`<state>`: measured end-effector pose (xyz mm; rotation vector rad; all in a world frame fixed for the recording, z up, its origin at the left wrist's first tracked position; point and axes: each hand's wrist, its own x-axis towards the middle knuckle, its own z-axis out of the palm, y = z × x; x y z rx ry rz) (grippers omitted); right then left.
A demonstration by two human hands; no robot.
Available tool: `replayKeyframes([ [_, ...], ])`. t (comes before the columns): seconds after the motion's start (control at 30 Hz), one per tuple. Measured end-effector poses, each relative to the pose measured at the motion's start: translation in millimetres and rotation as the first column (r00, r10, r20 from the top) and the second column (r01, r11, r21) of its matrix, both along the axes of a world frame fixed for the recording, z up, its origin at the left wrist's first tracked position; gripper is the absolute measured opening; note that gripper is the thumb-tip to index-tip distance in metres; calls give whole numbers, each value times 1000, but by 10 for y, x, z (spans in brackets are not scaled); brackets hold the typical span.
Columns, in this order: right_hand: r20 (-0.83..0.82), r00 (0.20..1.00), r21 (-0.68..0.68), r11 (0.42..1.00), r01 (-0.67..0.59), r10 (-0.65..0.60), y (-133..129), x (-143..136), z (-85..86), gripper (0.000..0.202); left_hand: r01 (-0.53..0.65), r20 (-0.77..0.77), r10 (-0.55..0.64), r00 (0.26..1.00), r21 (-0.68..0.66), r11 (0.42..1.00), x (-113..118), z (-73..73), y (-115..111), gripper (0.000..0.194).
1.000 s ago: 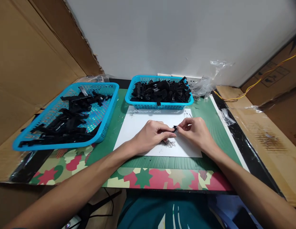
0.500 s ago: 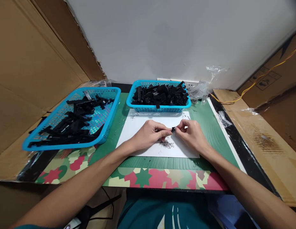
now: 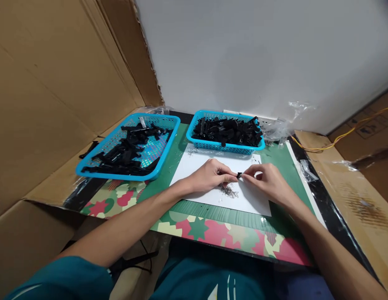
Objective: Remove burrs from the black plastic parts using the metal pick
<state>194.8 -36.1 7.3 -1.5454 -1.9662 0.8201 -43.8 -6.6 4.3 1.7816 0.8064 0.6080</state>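
Note:
Over a white sheet [image 3: 194, 163], my left hand [image 3: 213, 176] pinches a small black part [image 3: 239, 175] between thumb and fingers. My right hand [image 3: 266, 182] has its fingertips closed at the right side of the same part. Much of the part is hidden by the fingertips. Just below my left fingers lies a small pile of tiny metal pieces [image 3: 229, 192]. More tiny pieces are scattered near the sheet's upper left corner.
A blue basket [image 3: 194, 138] heaped with black parts stands behind the sheet. Another blue basket [image 3: 118, 176] with black parts is at the left. Clear plastic wrap [image 3: 276, 129] and a yellow cable [image 3: 333, 146] lie at the right. Cardboard walls flank the table.
The camera view has turned, so the baskets, sheet and hands appear further right. Both hands still hold the black part, which looks slightly turned between the fingertips.

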Motion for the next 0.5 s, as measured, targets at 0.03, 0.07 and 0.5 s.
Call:
replayKeyframes([
  [0.03,40,999,14,1000,6,-7,-7,76,42,29,-2,-9,3,1000,19,1000,-6,10,-1,25],
  [0.07,66,997,36,999,33,-36,-12,168,79,34,-7,-16,8,1000,38,999,-11,17,-2,25],
  [0.5,350,935,5,998,56,-54,43,650,20,16,12,-63,-1,998,176,984,-3,36,-2,21],
])
